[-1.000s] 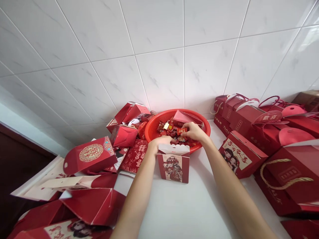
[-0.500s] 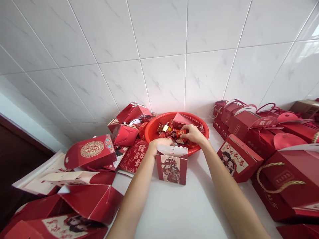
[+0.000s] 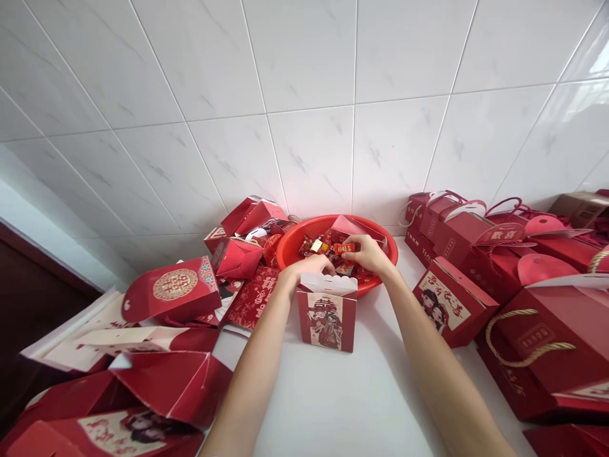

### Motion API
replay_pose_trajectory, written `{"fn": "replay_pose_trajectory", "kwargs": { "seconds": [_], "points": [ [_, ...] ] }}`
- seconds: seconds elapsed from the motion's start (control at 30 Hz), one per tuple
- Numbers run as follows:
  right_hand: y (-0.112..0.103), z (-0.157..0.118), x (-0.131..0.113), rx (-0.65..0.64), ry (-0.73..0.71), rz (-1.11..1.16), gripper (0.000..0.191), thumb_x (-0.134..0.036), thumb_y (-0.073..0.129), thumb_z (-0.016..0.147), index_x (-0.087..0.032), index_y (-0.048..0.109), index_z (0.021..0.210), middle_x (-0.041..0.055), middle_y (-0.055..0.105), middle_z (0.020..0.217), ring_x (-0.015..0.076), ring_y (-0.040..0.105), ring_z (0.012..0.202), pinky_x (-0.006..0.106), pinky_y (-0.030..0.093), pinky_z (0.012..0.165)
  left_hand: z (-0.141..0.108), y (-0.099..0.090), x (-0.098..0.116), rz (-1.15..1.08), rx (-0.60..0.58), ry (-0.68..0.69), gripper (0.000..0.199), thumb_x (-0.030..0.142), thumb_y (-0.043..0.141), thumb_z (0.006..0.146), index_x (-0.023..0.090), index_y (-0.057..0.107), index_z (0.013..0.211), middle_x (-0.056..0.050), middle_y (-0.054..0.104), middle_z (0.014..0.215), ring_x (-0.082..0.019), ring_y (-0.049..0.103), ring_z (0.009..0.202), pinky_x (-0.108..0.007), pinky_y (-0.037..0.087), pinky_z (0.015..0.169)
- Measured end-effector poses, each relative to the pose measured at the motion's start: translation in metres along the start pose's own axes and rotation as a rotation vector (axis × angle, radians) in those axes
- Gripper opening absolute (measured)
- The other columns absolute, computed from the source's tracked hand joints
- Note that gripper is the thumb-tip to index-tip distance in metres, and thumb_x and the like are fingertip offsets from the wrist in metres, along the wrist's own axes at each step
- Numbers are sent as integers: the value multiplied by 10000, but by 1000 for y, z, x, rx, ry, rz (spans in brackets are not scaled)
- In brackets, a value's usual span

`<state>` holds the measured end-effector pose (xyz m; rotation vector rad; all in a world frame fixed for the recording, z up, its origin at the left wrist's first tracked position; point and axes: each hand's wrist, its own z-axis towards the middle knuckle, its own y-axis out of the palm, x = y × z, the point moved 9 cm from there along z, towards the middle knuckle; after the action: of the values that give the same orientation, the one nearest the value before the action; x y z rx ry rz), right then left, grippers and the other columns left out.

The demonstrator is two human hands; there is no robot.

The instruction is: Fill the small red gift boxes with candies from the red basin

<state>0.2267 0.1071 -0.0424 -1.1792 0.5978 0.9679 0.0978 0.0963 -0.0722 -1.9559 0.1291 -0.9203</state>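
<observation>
A red wrapped candy (image 3: 344, 248) is pinched in the fingers of my right hand (image 3: 368, 255), above the sweets in a red plastic basket (image 3: 285, 246). My left hand (image 3: 311, 265) is at the basket's near side, just behind a small red gift box (image 3: 327, 320). Its fingers curl downward, and their tips are partly hidden by the box; what they hold, if anything, I cannot make out. The gift box stands upright on the white table, its scalloped top flaps raised and a printed couple on its front. Several wrapped sweets (image 3: 316, 245) lie in the basket.
Red gift boxes (image 3: 174, 289) and folded cartons crowd the left side. Several handled red boxes (image 3: 537, 336) stand at the right, with one printed box (image 3: 451, 301) nearer the middle. A tiled wall (image 3: 309, 152) rises behind the basket. White tabletop (image 3: 342, 400) shows between my forearms.
My left hand has risen slightly and shows more above the gift box. My right hand still pinches the red candy, which has shifted slightly. The box stays in place.
</observation>
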Motion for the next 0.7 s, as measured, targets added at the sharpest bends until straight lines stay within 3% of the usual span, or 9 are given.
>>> {"fn": "replay_pose_trajectory", "kwargs": {
  "seconds": [0.2, 0.27, 0.4, 0.7],
  "points": [
    [-10, 0, -5, 107, -19, 91, 169, -234, 675, 683, -163, 670, 837, 26, 709, 872, 195, 635, 826, 306, 484, 761, -14, -48, -8, -355, 409, 170, 337, 388, 704, 702, 133, 706, 924, -79, 727, 915, -209, 657, 834, -322, 521, 781],
    [-12, 0, -7, 119, -33, 105, 164, -238, 668, 690, -161, 664, 834, 29, 707, 876, 200, 634, 846, 316, 483, 788, -20, -57, -11, -456, 491, 215, 377, 417, 727, 708, 131, 687, 951, -84, 724, 984, -212, 662, 891, -345, 522, 849],
    [-10, 0, -9, 92, -51, 125, 169, -264, 670, 684, -158, 652, 815, 28, 693, 848, 197, 621, 817, 318, 480, 778, -21, -59, -13, -582, 516, 256, 424, 458, 739, 718, 131, 660, 977, -81, 707, 1019, -200, 650, 926, -342, 510, 879],
    [-2, 0, -11, 14, -64, 222, 209, -285, 669, 721, -149, 669, 880, 49, 703, 883, 201, 646, 825, 312, 516, 759, -10, -50, -23, -682, 463, 201, 515, 496, 737, 696, 131, 633, 1044, -104, 686, 1103, -198, 639, 946, -324, 510, 828]
  ]
}}
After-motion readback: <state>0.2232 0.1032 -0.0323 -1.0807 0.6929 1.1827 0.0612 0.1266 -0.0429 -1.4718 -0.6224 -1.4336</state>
